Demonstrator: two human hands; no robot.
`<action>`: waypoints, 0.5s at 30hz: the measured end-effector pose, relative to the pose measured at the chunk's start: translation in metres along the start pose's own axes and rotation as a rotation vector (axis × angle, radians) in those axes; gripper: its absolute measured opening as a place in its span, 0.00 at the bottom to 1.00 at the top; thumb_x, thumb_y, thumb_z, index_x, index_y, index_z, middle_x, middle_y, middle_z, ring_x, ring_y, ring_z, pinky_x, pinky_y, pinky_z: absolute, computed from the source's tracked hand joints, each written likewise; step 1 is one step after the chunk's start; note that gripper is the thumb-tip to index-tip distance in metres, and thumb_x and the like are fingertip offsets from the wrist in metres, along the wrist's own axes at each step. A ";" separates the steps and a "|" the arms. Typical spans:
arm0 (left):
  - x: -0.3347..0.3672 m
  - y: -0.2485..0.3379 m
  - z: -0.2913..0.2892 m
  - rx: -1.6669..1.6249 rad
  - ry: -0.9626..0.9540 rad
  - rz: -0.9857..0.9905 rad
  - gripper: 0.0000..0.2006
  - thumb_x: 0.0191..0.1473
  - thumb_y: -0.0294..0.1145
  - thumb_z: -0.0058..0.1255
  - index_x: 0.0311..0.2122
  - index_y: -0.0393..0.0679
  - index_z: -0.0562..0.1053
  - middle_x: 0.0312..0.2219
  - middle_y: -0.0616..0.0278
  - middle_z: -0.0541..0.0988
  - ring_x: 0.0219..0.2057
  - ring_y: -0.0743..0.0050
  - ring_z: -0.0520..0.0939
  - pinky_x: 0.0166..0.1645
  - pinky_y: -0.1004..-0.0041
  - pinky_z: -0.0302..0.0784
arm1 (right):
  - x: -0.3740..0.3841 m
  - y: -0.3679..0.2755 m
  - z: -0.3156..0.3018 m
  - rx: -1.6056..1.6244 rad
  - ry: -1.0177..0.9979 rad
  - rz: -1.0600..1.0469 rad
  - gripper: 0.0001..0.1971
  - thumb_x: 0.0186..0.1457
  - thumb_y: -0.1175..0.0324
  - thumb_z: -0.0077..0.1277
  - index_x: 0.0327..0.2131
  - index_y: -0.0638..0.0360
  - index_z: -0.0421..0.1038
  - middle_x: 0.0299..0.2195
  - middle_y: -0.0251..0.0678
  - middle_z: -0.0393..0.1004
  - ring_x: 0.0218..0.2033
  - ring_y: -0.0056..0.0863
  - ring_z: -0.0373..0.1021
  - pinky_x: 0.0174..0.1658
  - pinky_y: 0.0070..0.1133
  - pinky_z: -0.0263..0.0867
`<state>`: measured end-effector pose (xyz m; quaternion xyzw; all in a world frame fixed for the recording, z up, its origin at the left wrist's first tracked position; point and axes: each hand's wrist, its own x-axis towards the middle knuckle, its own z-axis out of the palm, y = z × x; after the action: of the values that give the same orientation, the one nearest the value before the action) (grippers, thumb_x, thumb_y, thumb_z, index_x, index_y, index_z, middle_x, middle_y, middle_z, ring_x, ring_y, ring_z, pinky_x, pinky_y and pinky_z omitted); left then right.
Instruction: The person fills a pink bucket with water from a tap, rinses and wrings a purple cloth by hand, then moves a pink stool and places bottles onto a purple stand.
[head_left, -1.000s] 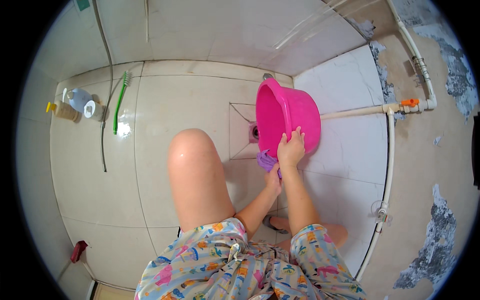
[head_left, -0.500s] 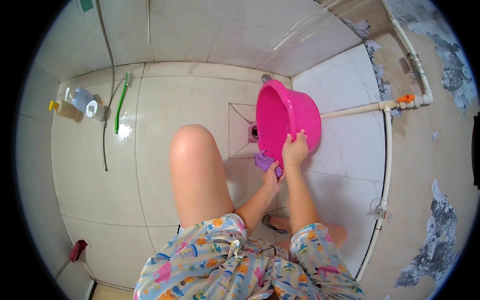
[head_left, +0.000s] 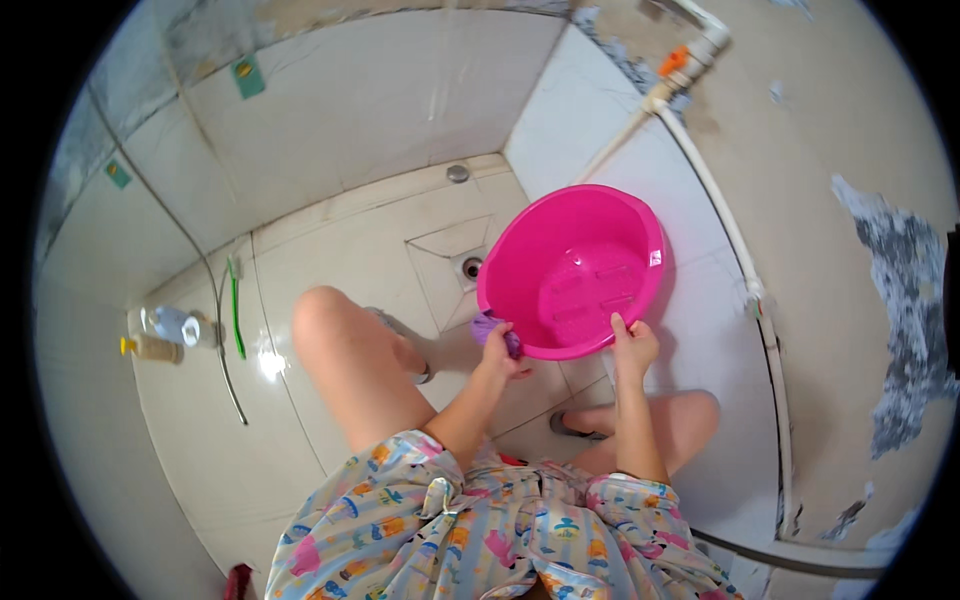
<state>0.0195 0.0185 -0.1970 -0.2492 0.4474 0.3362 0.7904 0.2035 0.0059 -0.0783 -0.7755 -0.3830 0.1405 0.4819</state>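
Note:
A round pink plastic basin is held in front of me, its opening turned up toward me. A little water or wet shine shows on its bottom. My right hand grips the near rim, with the thumb over the edge. At the near left of the rim, my left hand is closed on a crumpled purple cloth pressed against the basin. Part of that cloth is hidden by the fingers.
Left of the basin lies a floor drain in the tiles. Farther left are a green brush, a hose and several bottles. White pipes with an orange valve handle run along the right wall.
The basin has swung from tipped on its side, opening leftward, to opening upward. My hands have moved apart along its rim, the cloth staying in the left. The view has turned.

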 end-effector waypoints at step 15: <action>-0.185 -0.005 0.050 0.621 -0.335 0.483 0.15 0.42 0.42 0.48 0.35 0.46 0.70 0.26 0.64 0.76 0.27 0.67 0.75 0.41 0.56 0.68 | -0.008 -0.048 -0.170 -0.372 -0.222 0.001 0.15 0.45 0.56 0.55 0.25 0.60 0.71 0.19 0.40 0.71 0.22 0.34 0.69 0.28 0.28 0.64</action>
<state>-0.0191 -0.0066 -0.0108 0.1706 0.4384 0.3968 0.7882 0.2753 -0.0971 0.0459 -0.8311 -0.4527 0.1521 0.2851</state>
